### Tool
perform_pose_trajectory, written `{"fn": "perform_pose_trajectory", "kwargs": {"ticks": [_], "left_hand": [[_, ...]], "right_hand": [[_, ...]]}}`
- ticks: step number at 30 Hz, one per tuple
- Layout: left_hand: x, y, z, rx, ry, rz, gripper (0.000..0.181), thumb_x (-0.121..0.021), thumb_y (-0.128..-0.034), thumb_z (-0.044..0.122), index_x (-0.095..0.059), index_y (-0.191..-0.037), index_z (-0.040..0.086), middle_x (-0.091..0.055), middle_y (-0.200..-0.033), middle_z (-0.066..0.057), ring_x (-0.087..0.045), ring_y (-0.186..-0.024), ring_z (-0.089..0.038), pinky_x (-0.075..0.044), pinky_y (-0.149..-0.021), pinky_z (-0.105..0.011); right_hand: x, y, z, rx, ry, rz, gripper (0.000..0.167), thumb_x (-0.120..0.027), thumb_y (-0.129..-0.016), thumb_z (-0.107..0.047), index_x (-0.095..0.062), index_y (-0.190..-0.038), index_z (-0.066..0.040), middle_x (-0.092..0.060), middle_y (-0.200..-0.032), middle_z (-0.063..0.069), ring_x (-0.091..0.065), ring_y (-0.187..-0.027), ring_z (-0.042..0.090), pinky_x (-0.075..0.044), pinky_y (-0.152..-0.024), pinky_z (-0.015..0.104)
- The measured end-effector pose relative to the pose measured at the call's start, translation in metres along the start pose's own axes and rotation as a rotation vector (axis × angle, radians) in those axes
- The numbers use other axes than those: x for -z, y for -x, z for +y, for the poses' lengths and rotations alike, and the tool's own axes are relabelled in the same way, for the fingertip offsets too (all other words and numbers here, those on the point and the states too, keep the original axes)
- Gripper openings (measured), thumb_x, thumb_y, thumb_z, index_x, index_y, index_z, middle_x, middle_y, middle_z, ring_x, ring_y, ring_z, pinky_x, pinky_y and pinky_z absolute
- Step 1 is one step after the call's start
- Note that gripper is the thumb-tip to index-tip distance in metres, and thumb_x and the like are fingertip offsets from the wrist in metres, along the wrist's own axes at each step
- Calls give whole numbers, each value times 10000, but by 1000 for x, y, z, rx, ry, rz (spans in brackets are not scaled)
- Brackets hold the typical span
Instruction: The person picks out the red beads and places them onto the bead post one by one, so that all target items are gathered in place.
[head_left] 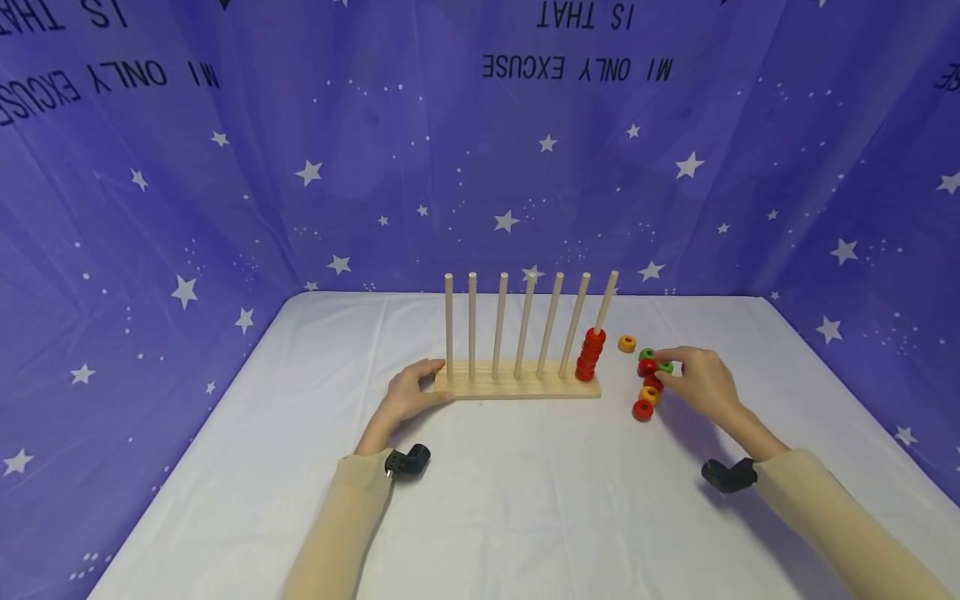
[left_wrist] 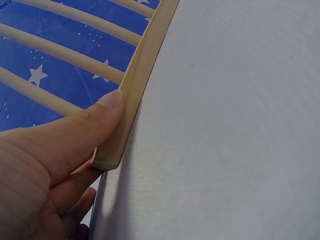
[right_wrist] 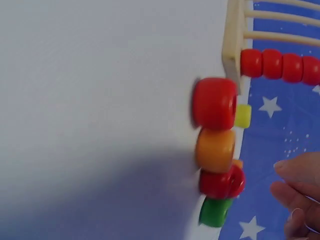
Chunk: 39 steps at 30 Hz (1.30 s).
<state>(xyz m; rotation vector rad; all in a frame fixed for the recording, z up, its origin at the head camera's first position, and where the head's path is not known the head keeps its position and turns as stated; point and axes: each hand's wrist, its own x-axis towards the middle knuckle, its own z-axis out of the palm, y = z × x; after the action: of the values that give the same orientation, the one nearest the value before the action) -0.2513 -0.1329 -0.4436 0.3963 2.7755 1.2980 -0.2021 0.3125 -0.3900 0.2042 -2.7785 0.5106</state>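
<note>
A wooden peg stand (head_left: 517, 386) with a row of upright pegs sits on the table. Several red beads (head_left: 590, 357) are stacked on its rightmost peg. My left hand (head_left: 408, 390) grips the stand's left end, with the thumb (left_wrist: 107, 112) against the base's front and the other fingers behind. Over the loose beads at the right is my right hand (head_left: 701, 382), thumb and fingers apart, holding nothing visible. Around its fingertips lie a red bead (head_left: 647, 367) and a green bead (head_left: 665, 367). In the right wrist view the fingers (right_wrist: 302, 172) appear clear of the beads.
An orange bead (head_left: 627, 343) lies apart, behind the others. Nearer the front are another orange bead (head_left: 649, 396) and a red bead (head_left: 642, 411). White cloth covers the table (head_left: 525, 500). A purple star-patterned curtain (head_left: 420, 167) stands behind and at both sides.
</note>
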Motion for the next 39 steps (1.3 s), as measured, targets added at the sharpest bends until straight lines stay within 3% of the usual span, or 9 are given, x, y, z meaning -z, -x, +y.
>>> {"fn": "perform_pose_trajectory", "kwargs": {"ticks": [11, 13, 16, 19, 21, 25, 29, 32, 39], "left_hand": [[1, 0, 1, 3, 1, -4, 673, -766, -752, 247, -502, -1339, 47, -493, -1409, -154, -336, -1388, -381, -211, -1146, -597], [1, 0, 2, -5, 1, -2, 671, -766, -752, 247, -505, -1335, 44, -493, -1405, -164, -335, -1385, -389, -217, -1142, -600], [2, 0, 2, -6, 6, 4, 668, -772, -745, 238, -512, -1330, 46, -490, -1406, -173, -335, -1386, -391, -233, -1142, -588], [2, -1, 2, -2, 3, 6, 670, -774, -742, 240, -514, -1330, 50, -483, -1410, -181, -336, -1384, -394, -247, -1141, -578], [1, -1, 2, 2, -4, 2, 671, -774, -744, 244, -512, -1330, 49, -480, -1412, -184, -338, -1382, -397, -246, -1140, -580], [0, 1, 2, 13, -2, -11, 673, -773, -745, 245, -510, -1333, 49, -478, -1415, -179, -329, -1388, -395, -230, -1145, -586], [0, 0, 2, 5, 2, -4, 671, -772, -746, 244, -511, -1331, 44, -486, -1410, -173, -330, -1388, -394, -231, -1145, -584], [-1, -1, 1, 6, 8, 1, 670, -774, -745, 246, -513, -1331, 51, -489, -1412, -159, -329, -1393, -381, -230, -1152, -570], [-2, -1, -1, 5, 5, -3, 672, -772, -746, 240, -509, -1332, 42, -494, -1408, -157, -325, -1394, -384, -238, -1150, -567]], "right_hand": [[-1, 2, 15, -34, -5, -129, 325, -673, -782, -101, -672, -1086, 15, -706, -955, 208, -400, -560, 141, -292, -425, 221], [-2, 1, 17, -39, -2, -135, 329, -676, -777, -101, -676, -1087, 9, -707, -969, 210, -472, -591, 183, -341, -441, 240], [-4, 0, 18, -41, 4, -151, 328, -679, -774, -98, -680, -1086, 3, -703, -1002, 216, -610, -751, 325, -472, -526, 327], [-7, -1, 20, -40, 11, -169, 321, -685, -776, -98, -683, -1082, -2, -700, -1030, 217, -626, -958, 416, -540, -673, 442], [-9, -1, 21, -43, 12, -185, 319, -687, -778, -104, -682, -1081, -5, -697, -1040, 219, -623, -971, 421, -543, -702, 470], [-12, -1, 22, -50, 14, -205, 319, -701, -775, -120, -686, -1076, -15, -692, -1046, 220, -636, -919, 381, -533, -627, 381], [-14, -2, 21, -46, 16, -202, 320, -711, -772, -127, -691, -1074, -24, -690, -1034, 227, -601, -752, 254, -400, -511, 244], [-14, -4, 20, -40, 22, -210, 334, -713, -775, -136, -687, -1089, -24, -687, -1039, 237, -542, -691, 204, -325, -489, 229], [-15, -5, 20, -49, 35, -246, 357, -721, -777, -156, -683, -1110, -33, -686, -1068, 230, -635, -895, 334, -423, -574, 256]]}}
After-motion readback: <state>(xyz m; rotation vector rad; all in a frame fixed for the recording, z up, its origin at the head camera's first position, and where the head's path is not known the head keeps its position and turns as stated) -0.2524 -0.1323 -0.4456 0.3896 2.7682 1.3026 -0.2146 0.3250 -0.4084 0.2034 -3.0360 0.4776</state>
